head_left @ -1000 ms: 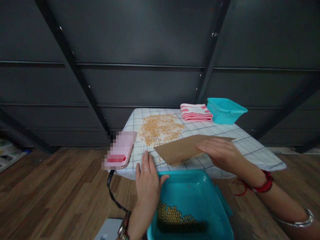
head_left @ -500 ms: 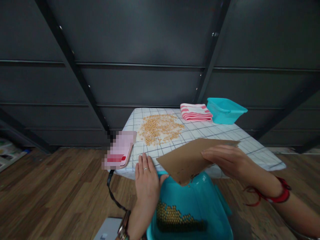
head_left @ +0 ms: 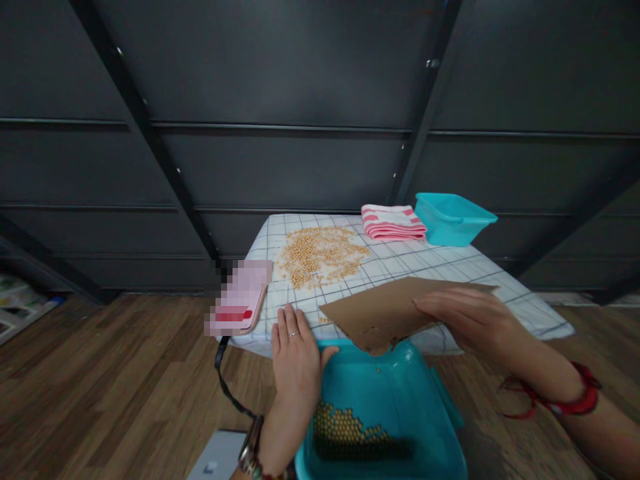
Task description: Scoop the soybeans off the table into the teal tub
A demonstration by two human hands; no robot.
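Observation:
My left hand (head_left: pixel 297 357) lies flat at the near edge of the table, fingers stretched out on the checked cloth (head_left: pixel 430 263) and thumb against the rim of a teal plastic bin (head_left: pixel 400 390). Held in my right hand (head_left: pixel 465 320) is a bent piece of brown cardboard (head_left: pixel 383 310), tilted over the bin's far rim. Soybeans (head_left: pixel 345 427) are gathered in the near left part of the bin. More soybeans (head_left: pixel 320 253), mixed with small white grains, are spread on the cloth beyond my hands. A few beans lie by the cardboard's left tip.
A pink phone (head_left: pixel 243 293) lies at the table's left edge with a black strap hanging down. At the back right are a folded pink-and-white towel (head_left: pixel 393 223) and a smaller teal basket (head_left: pixel 453 220). A grey flat object (head_left: pixel 217 453) is low at the left. Dark panels stand behind.
My right hand and the cardboard have shifted slightly right, and the cardboard's lower edge has risen a little from the bin. My left hand stays in place.

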